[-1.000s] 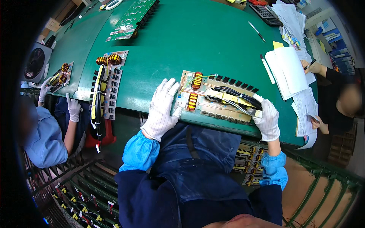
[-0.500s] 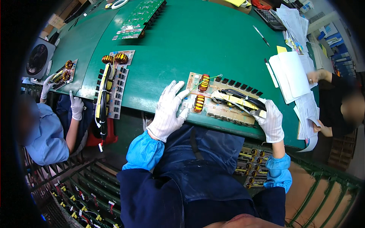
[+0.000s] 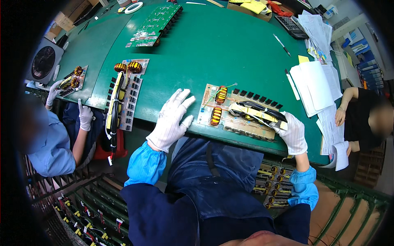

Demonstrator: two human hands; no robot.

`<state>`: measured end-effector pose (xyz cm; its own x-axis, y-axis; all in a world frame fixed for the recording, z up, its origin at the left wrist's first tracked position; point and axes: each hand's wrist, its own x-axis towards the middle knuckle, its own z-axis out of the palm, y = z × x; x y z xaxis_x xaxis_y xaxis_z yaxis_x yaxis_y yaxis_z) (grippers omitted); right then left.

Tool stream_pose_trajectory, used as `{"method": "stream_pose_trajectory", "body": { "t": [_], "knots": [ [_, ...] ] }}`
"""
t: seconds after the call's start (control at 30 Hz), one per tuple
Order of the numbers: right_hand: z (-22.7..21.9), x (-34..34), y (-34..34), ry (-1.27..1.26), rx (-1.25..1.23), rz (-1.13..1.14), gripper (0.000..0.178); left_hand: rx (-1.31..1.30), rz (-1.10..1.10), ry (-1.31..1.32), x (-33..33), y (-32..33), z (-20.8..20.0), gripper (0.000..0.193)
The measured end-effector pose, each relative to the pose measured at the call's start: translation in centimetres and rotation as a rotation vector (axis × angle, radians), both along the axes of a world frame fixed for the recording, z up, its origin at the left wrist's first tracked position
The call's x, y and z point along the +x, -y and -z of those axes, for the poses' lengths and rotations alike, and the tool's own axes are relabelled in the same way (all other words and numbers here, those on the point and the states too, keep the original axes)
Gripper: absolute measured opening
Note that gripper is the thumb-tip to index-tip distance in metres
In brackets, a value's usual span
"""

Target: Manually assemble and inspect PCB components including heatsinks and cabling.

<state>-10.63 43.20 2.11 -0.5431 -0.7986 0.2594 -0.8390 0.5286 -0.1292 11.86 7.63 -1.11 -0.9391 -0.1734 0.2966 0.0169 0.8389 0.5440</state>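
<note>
In front of me a circuit board (image 3: 246, 132) lies near the table's front edge. It carries two yellow-and-black wound coils (image 3: 216, 116), rows of black components along its long sides, and a thin green wire at the left. Along its right part runs a bundle of black and white wires (image 3: 256, 112) with yellow tape. My right hand (image 3: 294, 134), in a white striped glove, is closed around the bundle's right end at the board's edge. My left hand (image 3: 171, 121), gloved alike, is left of the board, fingers spread, apart from it and holding nothing.
A similar board (image 3: 130, 96) lies to the left, its wires hanging over the edge. Farther back is a green board (image 3: 154, 26). Papers (image 3: 310, 86), a pen (image 3: 282, 45) and a calculator (image 3: 292, 26) lie right. Co-workers sit at left and right; a fan (image 3: 43, 61) stands far left.
My left hand has moved left, away from the board's left end. My right hand stays at the wire bundle. The co-worker at the right has shifted a hand over the papers.
</note>
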Motion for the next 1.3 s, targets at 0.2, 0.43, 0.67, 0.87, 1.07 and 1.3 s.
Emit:
{"method": "stream_pose_trajectory", "body": {
  "t": [0.2,0.43,0.67,0.87,1.07,1.3],
  "knots": [
    [-0.9,-1.6,-0.4,0.068,0.09,-0.03,0.045,-0.236,0.079,0.106,0.0,1.4,0.3,0.089],
    [-1.4,0.1,0.0,-0.052,0.058,-0.023,0.037,-0.252,0.115,0.097,-0.3,1.8,0.4,0.094],
    [-5.1,2.9,1.1,-0.336,0.049,-0.092,0.053,-0.239,0.108,0.092,-0.1,2.0,1.1,0.095],
    [-5.5,4.5,0.2,-0.395,-0.053,-0.083,0.056,-0.227,0.123,0.087,-0.2,2.0,1.7,0.095],
    [-4.3,4.4,3.2,-0.372,0.22,-0.025,0.068,-0.245,0.15,0.083,-1.6,1.8,1.2,0.095],
    [-2.4,2.5,4.0,-0.387,0.147,-0.019,0.084,-0.246,0.201,0.1,-1.8,1.3,1.0,0.1]
  ]
}}
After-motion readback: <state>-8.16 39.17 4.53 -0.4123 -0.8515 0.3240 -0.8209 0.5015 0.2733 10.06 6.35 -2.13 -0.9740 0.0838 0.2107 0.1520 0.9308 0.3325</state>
